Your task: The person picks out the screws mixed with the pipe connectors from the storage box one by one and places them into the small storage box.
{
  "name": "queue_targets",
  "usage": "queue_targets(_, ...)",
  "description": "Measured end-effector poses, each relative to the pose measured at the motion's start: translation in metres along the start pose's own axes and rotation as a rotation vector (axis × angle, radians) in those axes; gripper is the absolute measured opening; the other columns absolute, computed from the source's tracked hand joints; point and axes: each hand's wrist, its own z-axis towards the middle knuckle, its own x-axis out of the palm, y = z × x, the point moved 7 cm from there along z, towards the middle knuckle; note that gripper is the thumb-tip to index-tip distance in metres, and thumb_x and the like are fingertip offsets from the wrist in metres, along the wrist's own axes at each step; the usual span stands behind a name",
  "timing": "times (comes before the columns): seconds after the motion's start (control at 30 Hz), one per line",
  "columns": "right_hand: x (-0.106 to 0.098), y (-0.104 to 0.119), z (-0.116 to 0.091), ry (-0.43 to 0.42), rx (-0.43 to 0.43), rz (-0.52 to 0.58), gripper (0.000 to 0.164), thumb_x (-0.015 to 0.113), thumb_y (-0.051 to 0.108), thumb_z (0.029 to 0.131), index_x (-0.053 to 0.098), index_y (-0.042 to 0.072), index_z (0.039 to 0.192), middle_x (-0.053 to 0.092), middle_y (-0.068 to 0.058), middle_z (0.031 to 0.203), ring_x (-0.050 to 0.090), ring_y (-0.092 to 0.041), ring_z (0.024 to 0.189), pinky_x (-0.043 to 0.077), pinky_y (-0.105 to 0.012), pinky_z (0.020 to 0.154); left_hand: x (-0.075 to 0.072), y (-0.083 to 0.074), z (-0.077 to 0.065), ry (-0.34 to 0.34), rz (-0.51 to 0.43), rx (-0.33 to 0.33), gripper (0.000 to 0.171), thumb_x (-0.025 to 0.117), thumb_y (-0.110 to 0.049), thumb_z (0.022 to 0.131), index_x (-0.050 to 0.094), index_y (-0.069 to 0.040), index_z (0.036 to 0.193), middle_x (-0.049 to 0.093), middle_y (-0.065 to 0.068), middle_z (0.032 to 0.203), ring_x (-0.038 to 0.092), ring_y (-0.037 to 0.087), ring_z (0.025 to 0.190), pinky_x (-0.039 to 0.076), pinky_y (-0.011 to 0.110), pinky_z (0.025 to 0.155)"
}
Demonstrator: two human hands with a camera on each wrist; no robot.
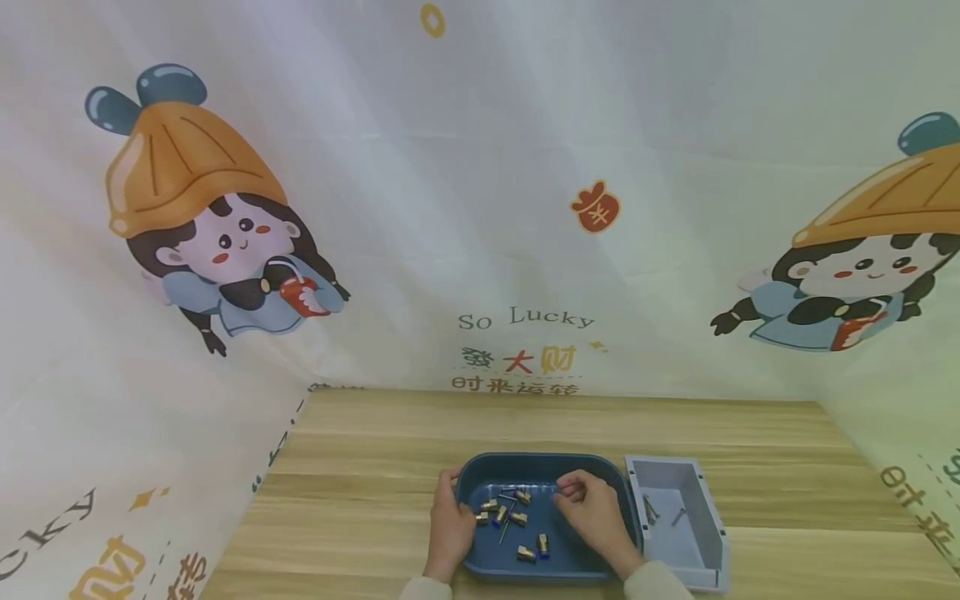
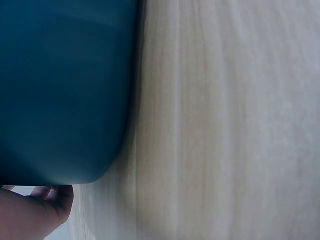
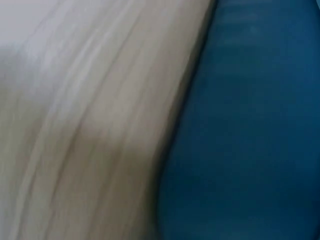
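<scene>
There I was with both hands at the deep navy-blue plastic tray with rounded corners [image 1: 540,467]! My left hand [image 1: 452,533] was clamped on its left edge, thumb over the rim and fingers outside against the wall. My right hand [image 1: 596,512], over on the other side, hung above the right half of the tray, fingers bent inward and thumb drawn in close to them; whether anything was pinched between the tips, I could not tell.

And what a scatter on the tray floor! Small brass-coloured metal fittings with blue ends [image 1: 518,518] lay mostly toward the left, thin metal screws [image 1: 504,532] among them, while two fittings sat apart, nearer my side.

Just beside the tray, to the right, stood the light-grey rectangular plastic bin [image 1: 678,483], with a few more metal screws [image 1: 651,510] on its floor, some bunched to the left, one lying apart.

Everything rested on the pale wood-grained desk [image 1: 360,467]. Beyond it hung white fabric [image 1: 420,208] printed with lettering and cartoon figures in orange hats [image 1: 225,225], and my cream sleeves [image 1: 660,581] reached in from the bottom.
</scene>
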Motion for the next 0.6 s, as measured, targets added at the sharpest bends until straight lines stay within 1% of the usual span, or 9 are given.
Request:
queue_targets(0.13, 0.012, 0.000, -0.003, 0.039, -0.007, 0.025, 0.015, 0.073, -0.001, 0.072, 0.067, -0.002, 0.086, 0.065, -0.005, 0.075, 0.060, -0.010, 0.066, 0.051, -0.018, 0.061, 0.001, 0.001, 0.000, 0.000, -0.001, 0.001, 0.051, 0.043, 0.019, 0.072, 0.049, 0.000, 0.119, 0.057, 0.028, 0.122, 0.055, 0.045, 0.112, 0.044, 0.058, 0.095)
queue_targets(0.37, 0.030, 0.004, -0.006, 0.138, -0.040, 0.053, 0.019, 0.073, 0.002, 0.072, 0.066, -0.003, 0.089, 0.066, -0.006, 0.078, 0.059, -0.008, 0.067, 0.050, -0.018, 0.061, 0.001, 0.001, 0.001, -0.007, -0.003, 0.009, 0.051, 0.043, 0.019, 0.071, 0.049, 0.000, 0.118, 0.058, 0.027, 0.120, 0.056, 0.043, 0.111, 0.043, 0.057, 0.094)
queue_targets(0.5, 0.038, 0.009, -0.007, 0.190, -0.059, 0.091, 0.021, 0.074, 0.001, 0.071, 0.066, -0.004, 0.089, 0.067, -0.009, 0.079, 0.061, -0.009, 0.067, 0.051, -0.018, 0.061, 0.000, 0.001, 0.001, -0.004, 0.000, 0.005, 0.051, 0.044, 0.019, 0.072, 0.049, 0.000, 0.118, 0.058, 0.027, 0.120, 0.056, 0.043, 0.111, 0.044, 0.057, 0.094)
queue_targets(0.6, 0.045, 0.011, -0.009, 0.241, -0.067, 0.122, 0.022, 0.074, -0.002, 0.069, 0.066, -0.005, 0.090, 0.067, -0.010, 0.080, 0.062, -0.010, 0.068, 0.051, -0.017, 0.061, 0.000, 0.000, 0.000, -0.006, -0.001, 0.015, 0.051, 0.045, 0.019, 0.071, 0.049, 0.000, 0.118, 0.059, 0.027, 0.117, 0.058, 0.042, 0.108, 0.045, 0.056, 0.093)
